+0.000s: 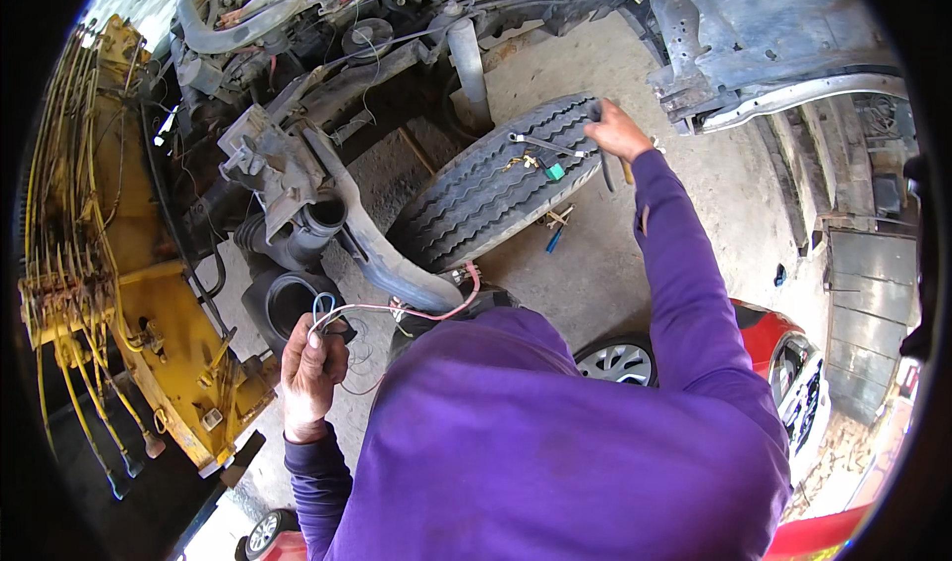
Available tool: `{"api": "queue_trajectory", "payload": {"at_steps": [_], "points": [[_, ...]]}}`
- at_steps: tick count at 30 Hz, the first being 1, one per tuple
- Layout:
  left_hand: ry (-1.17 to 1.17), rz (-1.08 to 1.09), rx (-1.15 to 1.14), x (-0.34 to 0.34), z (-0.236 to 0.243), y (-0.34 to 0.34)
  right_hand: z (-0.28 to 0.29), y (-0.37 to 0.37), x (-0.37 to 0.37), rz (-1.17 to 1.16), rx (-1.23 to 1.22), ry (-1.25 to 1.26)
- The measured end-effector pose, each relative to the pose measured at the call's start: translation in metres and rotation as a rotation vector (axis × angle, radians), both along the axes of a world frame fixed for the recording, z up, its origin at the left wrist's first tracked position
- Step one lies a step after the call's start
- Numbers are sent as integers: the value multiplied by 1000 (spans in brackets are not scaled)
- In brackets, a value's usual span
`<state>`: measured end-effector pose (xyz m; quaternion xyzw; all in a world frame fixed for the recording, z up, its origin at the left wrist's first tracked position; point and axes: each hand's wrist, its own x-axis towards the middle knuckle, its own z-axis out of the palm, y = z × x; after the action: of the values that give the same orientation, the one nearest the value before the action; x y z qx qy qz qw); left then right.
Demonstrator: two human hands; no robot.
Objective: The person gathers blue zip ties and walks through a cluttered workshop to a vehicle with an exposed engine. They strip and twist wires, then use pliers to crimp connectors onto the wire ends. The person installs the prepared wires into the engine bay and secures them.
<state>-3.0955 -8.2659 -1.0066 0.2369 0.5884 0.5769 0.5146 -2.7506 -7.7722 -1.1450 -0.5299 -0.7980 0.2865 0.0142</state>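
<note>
My left hand pinches thin pink, white and blue wires beside a black curved duct. My right hand reaches over the upper right end of a large treaded tyre, closed on a dark strip that hangs down, with a wooden handle showing just below it. On the tyre are a wrench, small brass-coloured pieces and a green block. A blue-handled tool lies on the floor beside it.
A dismantled vehicle front spans the top. Yellow machinery with hoses stands left, a grey metal panel upper right, wooden planks right. A red car is behind my purple-sleeved body. The concrete floor shows between them.
</note>
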Motion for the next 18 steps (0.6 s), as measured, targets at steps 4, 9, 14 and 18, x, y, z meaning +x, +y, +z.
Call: {"api": "queue_trajectory", "payload": {"at_steps": [4, 9, 14, 18], "points": [[-92, 165, 2, 16, -10, 7, -9, 18, -45, 138, -133, -175], [-105, 262, 40, 26, -11, 23, -43, 37, -48, 186, -147, 2], [-246, 435, -50, 42, -17, 29, -44, 20, -39, 194, -52, 6], [-418, 424, 74, 36, -24, 44, -99, 29, -16, 154, 219, 107]]}}
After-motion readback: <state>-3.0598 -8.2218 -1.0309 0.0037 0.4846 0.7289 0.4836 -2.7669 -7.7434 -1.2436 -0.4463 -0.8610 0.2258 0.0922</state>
